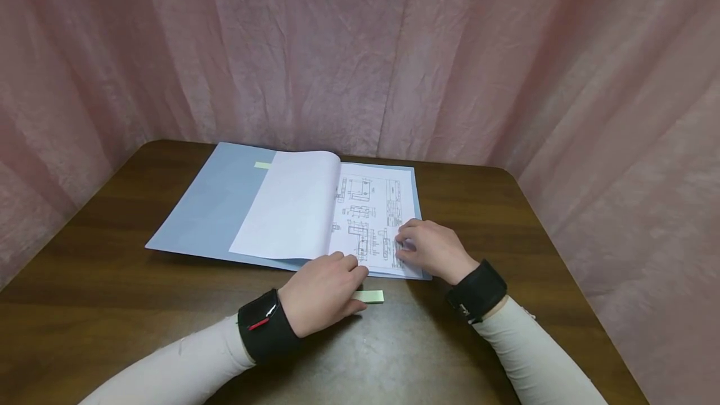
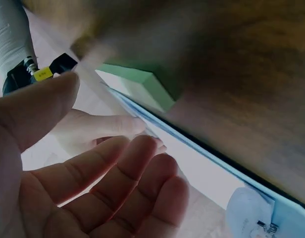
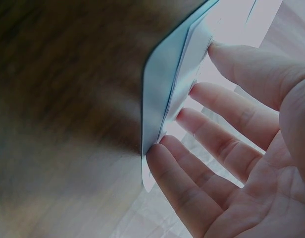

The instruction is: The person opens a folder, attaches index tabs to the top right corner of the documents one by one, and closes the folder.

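Observation:
A light blue folder (image 1: 197, 211) lies spread on the table, with a blank white page (image 1: 287, 205) turned over to the left and a sheet of technical drawings (image 1: 375, 205) exposed on the right. My right hand (image 1: 433, 250) rests its fingertips on that sheet's lower right part, fingers spread and loosely bent in the right wrist view. In front of the folder's near edge, my left hand (image 1: 325, 294) hovers beside a small pale green sticky-note pad (image 1: 372, 297). The left wrist view shows the thumb and fingers apart, nothing between them, with the pad (image 2: 135, 84) beyond.
A pale yellow-green strip (image 1: 262, 165) shows on the folder's left cover, beside the turned page. The brown wooden table (image 1: 478, 199) has rounded far corners. Pink curtains (image 1: 360, 55) hang behind it and along both sides.

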`<state>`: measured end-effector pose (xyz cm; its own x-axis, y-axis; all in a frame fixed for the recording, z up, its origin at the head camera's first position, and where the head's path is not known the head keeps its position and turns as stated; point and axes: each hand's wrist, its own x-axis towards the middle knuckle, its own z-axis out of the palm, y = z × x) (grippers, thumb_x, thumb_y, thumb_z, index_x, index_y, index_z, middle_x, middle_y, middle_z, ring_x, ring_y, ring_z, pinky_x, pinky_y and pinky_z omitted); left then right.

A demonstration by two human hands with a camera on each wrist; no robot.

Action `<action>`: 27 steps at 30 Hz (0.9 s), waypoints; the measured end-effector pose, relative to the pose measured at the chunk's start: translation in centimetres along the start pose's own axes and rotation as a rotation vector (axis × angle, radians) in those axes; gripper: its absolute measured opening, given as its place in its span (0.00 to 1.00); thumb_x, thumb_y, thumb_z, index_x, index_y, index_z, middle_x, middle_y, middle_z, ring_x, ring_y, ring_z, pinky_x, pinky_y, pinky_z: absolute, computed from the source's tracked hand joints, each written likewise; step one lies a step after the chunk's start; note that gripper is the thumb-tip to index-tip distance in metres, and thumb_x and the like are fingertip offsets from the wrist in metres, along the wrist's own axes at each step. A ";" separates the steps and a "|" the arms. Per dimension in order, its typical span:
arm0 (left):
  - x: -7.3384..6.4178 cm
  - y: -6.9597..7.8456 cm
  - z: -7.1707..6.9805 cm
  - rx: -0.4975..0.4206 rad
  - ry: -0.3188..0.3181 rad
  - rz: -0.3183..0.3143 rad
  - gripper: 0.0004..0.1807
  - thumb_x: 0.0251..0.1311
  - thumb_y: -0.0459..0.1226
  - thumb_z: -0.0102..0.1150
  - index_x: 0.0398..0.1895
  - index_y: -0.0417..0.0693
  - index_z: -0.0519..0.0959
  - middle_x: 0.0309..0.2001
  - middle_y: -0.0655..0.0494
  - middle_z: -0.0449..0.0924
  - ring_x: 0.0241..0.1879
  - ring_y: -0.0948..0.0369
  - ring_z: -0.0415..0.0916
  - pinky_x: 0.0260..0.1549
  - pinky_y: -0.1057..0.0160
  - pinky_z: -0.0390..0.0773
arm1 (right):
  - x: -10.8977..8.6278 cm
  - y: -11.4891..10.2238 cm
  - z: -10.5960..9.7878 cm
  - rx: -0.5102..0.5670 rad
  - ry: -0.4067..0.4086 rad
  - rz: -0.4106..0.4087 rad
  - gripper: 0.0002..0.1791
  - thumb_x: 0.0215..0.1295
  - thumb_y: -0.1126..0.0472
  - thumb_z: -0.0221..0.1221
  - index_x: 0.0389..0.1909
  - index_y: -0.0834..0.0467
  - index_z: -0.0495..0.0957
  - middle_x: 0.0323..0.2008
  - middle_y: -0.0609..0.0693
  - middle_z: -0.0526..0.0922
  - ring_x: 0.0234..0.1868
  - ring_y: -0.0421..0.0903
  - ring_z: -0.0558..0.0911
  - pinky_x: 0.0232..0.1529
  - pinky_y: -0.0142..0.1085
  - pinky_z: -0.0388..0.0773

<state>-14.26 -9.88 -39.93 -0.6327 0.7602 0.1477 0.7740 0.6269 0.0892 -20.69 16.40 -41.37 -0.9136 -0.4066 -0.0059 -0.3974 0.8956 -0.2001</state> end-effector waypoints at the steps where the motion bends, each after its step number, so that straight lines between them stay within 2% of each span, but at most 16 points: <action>1: -0.1 0.0 0.0 0.007 -0.002 0.001 0.21 0.63 0.53 0.82 0.44 0.48 0.86 0.32 0.60 0.78 0.31 0.61 0.72 0.31 0.63 0.74 | 0.0 0.0 0.0 0.000 0.000 -0.001 0.18 0.68 0.53 0.78 0.54 0.56 0.92 0.58 0.52 0.89 0.58 0.52 0.86 0.57 0.49 0.84; 6: -0.3 0.0 0.4 0.029 -0.017 0.003 0.22 0.62 0.53 0.82 0.43 0.48 0.85 0.32 0.61 0.74 0.31 0.61 0.68 0.30 0.64 0.70 | 0.0 -0.1 0.1 -0.002 -0.002 -0.003 0.17 0.68 0.53 0.78 0.53 0.56 0.92 0.58 0.52 0.89 0.58 0.52 0.86 0.57 0.50 0.84; 15: -0.3 0.0 0.5 0.053 -0.038 0.003 0.22 0.63 0.52 0.82 0.43 0.46 0.85 0.31 0.60 0.75 0.32 0.61 0.71 0.30 0.63 0.72 | 0.0 -0.1 0.0 0.000 -0.002 0.004 0.18 0.68 0.54 0.78 0.54 0.57 0.92 0.57 0.52 0.89 0.56 0.52 0.86 0.55 0.48 0.84; 27: -0.1 -0.3 0.9 0.030 -0.067 -0.036 0.21 0.62 0.51 0.83 0.42 0.46 0.86 0.31 0.60 0.76 0.30 0.61 0.70 0.27 0.64 0.71 | 0.0 -0.1 -0.2 0.007 -0.004 0.002 0.19 0.67 0.53 0.78 0.55 0.57 0.92 0.57 0.53 0.89 0.53 0.51 0.85 0.54 0.48 0.84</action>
<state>-14.45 -9.93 -40.83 -0.6611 0.7462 0.0781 0.7502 0.6581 0.0639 -20.65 16.31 -41.16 -0.9142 -0.4052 -0.0102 -0.3945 0.8953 -0.2070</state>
